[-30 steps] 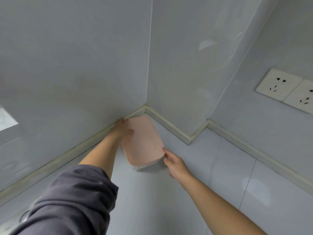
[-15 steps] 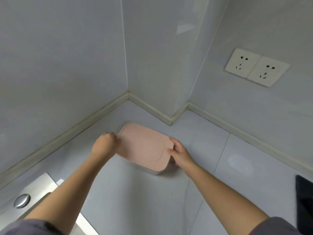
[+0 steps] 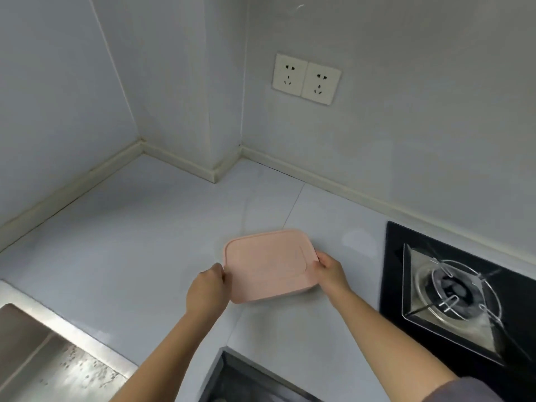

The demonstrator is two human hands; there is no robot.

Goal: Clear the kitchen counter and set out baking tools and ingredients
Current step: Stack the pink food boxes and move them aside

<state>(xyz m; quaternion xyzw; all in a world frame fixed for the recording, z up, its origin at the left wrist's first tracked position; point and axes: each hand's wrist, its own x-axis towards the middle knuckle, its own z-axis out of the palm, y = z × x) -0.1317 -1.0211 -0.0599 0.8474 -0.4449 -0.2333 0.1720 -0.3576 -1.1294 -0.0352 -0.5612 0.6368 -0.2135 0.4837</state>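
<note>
Your left hand point(image 3: 207, 288) and right hand point(image 3: 332, 271) each clamp curled fingers on a short end of the one pink lidded box point(image 3: 266, 265). It sits between them, low over the counter point(image 3: 116, 242), though you cannot tell whether its base touches. This looks like the clearing step, so your next move likely calls for an even two-handed lift and a level carry to wherever it is stored. Left of the grip lies one sink point(image 3: 43, 358), right of it one gas burner point(image 3: 452, 288), and beyond it, on the wall, two sockets point(image 3: 305, 79).
</note>
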